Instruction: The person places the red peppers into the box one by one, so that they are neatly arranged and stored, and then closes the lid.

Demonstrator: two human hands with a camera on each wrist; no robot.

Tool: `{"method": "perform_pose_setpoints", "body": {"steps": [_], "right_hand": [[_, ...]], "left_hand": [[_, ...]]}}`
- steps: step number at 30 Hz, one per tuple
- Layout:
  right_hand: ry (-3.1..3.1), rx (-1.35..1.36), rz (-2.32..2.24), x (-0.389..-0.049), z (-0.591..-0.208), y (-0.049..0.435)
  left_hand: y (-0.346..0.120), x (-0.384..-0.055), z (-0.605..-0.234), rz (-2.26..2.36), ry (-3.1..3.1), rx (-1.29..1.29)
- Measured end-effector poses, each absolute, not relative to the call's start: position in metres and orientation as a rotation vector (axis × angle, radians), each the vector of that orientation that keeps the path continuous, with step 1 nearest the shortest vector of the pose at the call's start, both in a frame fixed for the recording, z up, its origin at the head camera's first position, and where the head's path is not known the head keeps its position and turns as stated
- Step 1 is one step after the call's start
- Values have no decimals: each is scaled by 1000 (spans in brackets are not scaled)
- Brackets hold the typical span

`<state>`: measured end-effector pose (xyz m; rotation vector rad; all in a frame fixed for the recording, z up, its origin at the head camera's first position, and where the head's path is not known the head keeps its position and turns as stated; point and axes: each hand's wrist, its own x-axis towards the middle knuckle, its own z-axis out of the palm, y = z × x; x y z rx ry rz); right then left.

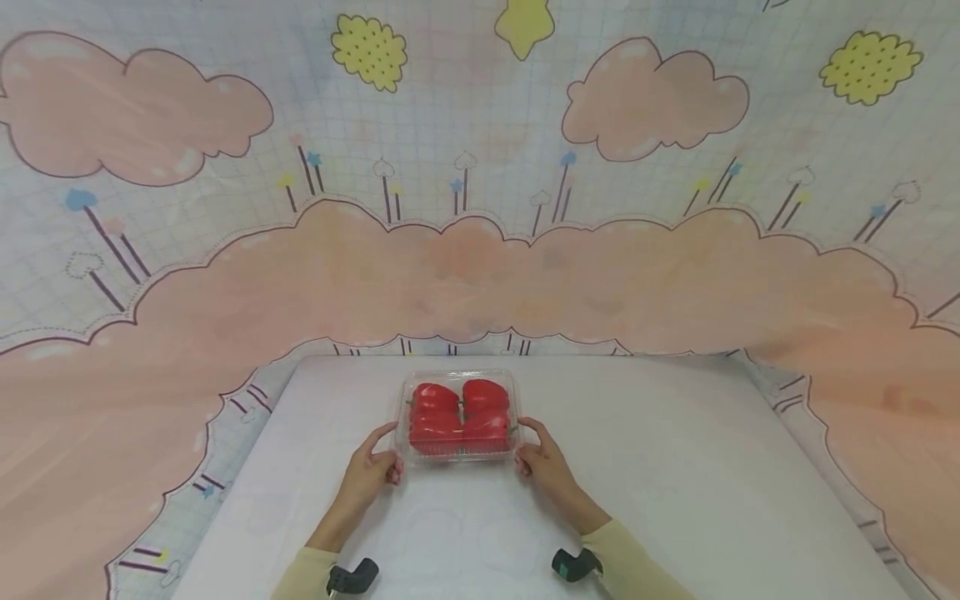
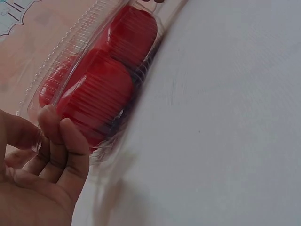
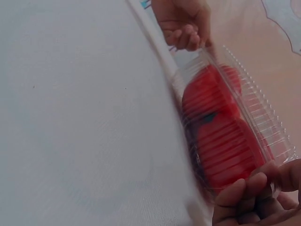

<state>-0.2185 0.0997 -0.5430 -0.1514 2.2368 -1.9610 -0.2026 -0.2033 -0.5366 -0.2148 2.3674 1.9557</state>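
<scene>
Several red bell peppers [image 1: 486,398] with green stems sit in a clear plastic clamshell box [image 1: 461,375] near the table's far side. My left hand [image 1: 367,472] pinches the box's left edge, and my right hand [image 1: 547,467] pinches its right edge. In the left wrist view, the left thumb and fingers close on the rim beside the ribbed wall, with the peppers [image 2: 101,84] showing through. The right wrist view has the right hand [image 3: 258,200] at the near corner and the left hand [image 3: 186,26] at the far end. The box's lid [image 3: 256,106] lies over the peppers.
A white table [image 1: 675,467] spreads around the box. Behind it and along its sides hangs a cloth [image 1: 450,275] printed with clouds and stars. Dark wrist camera mounts [image 1: 576,565] stick out from both sleeves.
</scene>
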Motion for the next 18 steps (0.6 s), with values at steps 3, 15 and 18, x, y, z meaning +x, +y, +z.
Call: {"method": "perform_pose_setpoints", "body": {"steps": [3, 15, 18], "right_hand": [[2209, -133, -1978, -220, -550, 101], [2172, -137, -1897, -223, -554, 131], [2212, -99, -1901, -222, -551, 145]], "left_hand": [[-203, -201, -537, 1957, 2348, -225], [-208, -197, -537, 1879, 2409, -243], [-212, -195, -536, 1836, 2496, -292]]}}
